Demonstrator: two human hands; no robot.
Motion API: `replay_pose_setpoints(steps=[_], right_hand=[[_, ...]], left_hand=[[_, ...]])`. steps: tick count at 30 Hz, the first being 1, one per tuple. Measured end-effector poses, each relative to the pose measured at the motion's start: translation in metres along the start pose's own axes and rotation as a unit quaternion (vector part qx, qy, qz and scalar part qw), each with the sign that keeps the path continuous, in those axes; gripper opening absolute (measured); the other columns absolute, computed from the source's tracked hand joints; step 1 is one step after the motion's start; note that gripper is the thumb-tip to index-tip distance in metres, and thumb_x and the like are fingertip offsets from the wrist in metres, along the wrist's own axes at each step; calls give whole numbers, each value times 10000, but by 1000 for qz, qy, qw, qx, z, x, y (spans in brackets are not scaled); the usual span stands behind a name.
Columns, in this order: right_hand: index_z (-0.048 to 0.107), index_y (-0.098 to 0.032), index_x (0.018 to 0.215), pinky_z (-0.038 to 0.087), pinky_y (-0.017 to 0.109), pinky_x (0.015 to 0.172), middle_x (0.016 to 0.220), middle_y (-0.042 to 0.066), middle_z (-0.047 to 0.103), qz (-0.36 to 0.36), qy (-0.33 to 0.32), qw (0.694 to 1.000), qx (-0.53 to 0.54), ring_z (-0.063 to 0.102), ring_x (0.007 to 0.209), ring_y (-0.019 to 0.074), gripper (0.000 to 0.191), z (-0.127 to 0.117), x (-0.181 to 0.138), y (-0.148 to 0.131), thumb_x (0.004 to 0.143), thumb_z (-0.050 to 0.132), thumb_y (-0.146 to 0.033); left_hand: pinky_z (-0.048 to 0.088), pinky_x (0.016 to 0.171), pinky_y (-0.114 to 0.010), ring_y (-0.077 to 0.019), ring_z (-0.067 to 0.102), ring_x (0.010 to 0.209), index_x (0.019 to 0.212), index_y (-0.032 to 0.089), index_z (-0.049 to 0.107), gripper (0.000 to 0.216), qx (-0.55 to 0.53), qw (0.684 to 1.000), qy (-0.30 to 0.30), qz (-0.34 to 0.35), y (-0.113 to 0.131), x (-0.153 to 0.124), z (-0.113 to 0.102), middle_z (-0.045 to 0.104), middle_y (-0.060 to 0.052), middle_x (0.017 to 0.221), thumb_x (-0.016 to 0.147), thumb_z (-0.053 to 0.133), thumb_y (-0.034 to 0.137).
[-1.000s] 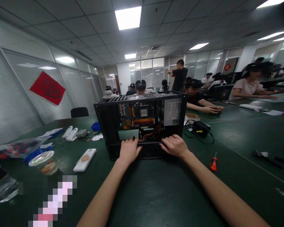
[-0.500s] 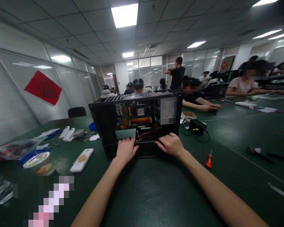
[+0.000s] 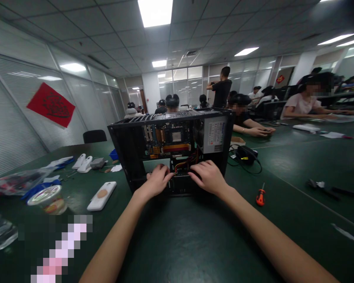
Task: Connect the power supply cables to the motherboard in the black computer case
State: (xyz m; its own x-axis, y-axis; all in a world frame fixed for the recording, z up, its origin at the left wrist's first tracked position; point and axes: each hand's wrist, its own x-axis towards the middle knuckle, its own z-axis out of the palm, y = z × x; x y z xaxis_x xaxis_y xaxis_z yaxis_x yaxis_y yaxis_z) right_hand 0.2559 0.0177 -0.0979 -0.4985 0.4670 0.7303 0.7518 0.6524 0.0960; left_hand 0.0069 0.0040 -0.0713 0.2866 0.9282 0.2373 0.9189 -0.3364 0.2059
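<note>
An open black computer case (image 3: 177,188) stands on the table in front of me, its inside facing me. The motherboard (image 3: 168,137) and the silver power supply (image 3: 214,135) show in its upper part. Coloured cables (image 3: 183,164) run through the lower middle, between my hands. My left hand (image 3: 157,181) is closed over the case's lower edge, its thumb pointing right towards the cables; its fingertips are partly hidden. My right hand (image 3: 208,177) reaches over the same edge with thumb and fingers apart, near the cables. Nothing shows in it.
An orange screwdriver (image 3: 260,196) lies at the right, below a black coiled cable (image 3: 247,155). At the left are a white phone-shaped object (image 3: 102,196), a plastic cup (image 3: 50,199) and a bottle (image 3: 0,232). Several people sit around; one person (image 3: 222,88) stands behind the case.
Both hands have shifted from gripping the case's lower edge to reaching slightly inside it, closer to the cables. The right fingers have risen off the edge.
</note>
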Motion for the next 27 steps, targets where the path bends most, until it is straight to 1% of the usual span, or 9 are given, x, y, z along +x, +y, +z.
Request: replay_pose_setpoints(steps=[2, 4, 8, 10, 12, 15, 18, 23, 27], right_hand=[[645, -157, 1149, 388, 337, 858, 1112, 119, 710, -10, -33, 995, 90, 615, 1017, 233, 305, 1, 24, -14, 976, 518, -374], [613, -157, 1214, 408, 320, 869, 1166, 123, 693, -16, -76, 982, 172, 619, 1037, 225, 341, 7, 50, -24, 966, 541, -380], [667, -151, 1027, 400, 269, 750, 959, 72, 707, 26, -99, 954, 283, 622, 858, 183, 225, 11, 85, -32, 912, 621, -339], [668, -151, 891, 364, 245, 679, 808, 15, 664, 42, -88, 935, 341, 575, 742, 141, 190, 1, 92, -30, 896, 626, -337], [648, -150, 802, 331, 234, 630, 715, -21, 596, 68, -69, 913, 397, 514, 675, 113, 245, -17, 93, -27, 886, 624, -379], [633, -151, 770, 303, 233, 581, 667, -39, 523, 140, -41, 879, 454, 447, 634, 101, 315, -46, 91, -22, 850, 651, -456], [633, -149, 750, 278, 238, 545, 633, -43, 484, 175, -44, 857, 483, 396, 596, 94, 355, -64, 88, -18, 820, 674, -494], [611, -155, 716, 271, 238, 535, 620, -39, 460, 171, -62, 853, 489, 390, 592, 95, 386, -71, 86, -20, 821, 662, -523], [654, -150, 807, 306, 236, 552, 685, -13, 560, 139, -113, 864, 470, 463, 626, 107, 359, -72, 87, -27, 862, 621, -504]], left_hand=[[463, 876, -399, -262, 624, 1022, 1001, 195, 612, 306, -15, 1000, 1, 2, -4, 12, -9, 669, -114, 1074, 1006, 371, 384], [459, 858, -377, -260, 643, 959, 943, 179, 624, 300, -34, 999, 36, 4, -6, 24, -21, 694, -117, 987, 1000, 380, 346], [466, 783, -331, -228, 642, 849, 951, 168, 605, 263, -111, 986, 117, 36, 2, 34, -52, 686, -90, 915, 982, 439, 370], [481, 777, -320, -212, 640, 852, 1012, 173, 595, 291, -163, 978, 109, 73, 8, 27, -65, 684, -67, 934, 985, 446, 422], [501, 842, -325, -209, 641, 954, 1117, 180, 587, 318, -210, 966, 92, 121, 12, 18, -75, 681, -72, 1060, 982, 466, 441], [472, 1002, -364, -236, 597, 1153, 1279, 199, 534, 454, -244, 951, 98, 164, 14, 8, -78, 622, -95, 1273, 897, 636, 422], [481, 1015, -364, -241, 591, 1187, 1327, 212, 514, 554, -263, 945, 67, 183, 13, 8, -72, 603, -95, 1317, 839, 715, 383], [520, 891, -320, -208, 648, 1026, 1238, 195, 578, 389, -224, 955, 90, 172, 13, 12, -67, 675, -62, 1162, 875, 659, 306], [503, 909, -308, -206, 638, 1049, 1248, 188, 582, 393, -202, 953, 114, 195, 23, 8, -72, 668, -67, 1190, 864, 651, 243]])
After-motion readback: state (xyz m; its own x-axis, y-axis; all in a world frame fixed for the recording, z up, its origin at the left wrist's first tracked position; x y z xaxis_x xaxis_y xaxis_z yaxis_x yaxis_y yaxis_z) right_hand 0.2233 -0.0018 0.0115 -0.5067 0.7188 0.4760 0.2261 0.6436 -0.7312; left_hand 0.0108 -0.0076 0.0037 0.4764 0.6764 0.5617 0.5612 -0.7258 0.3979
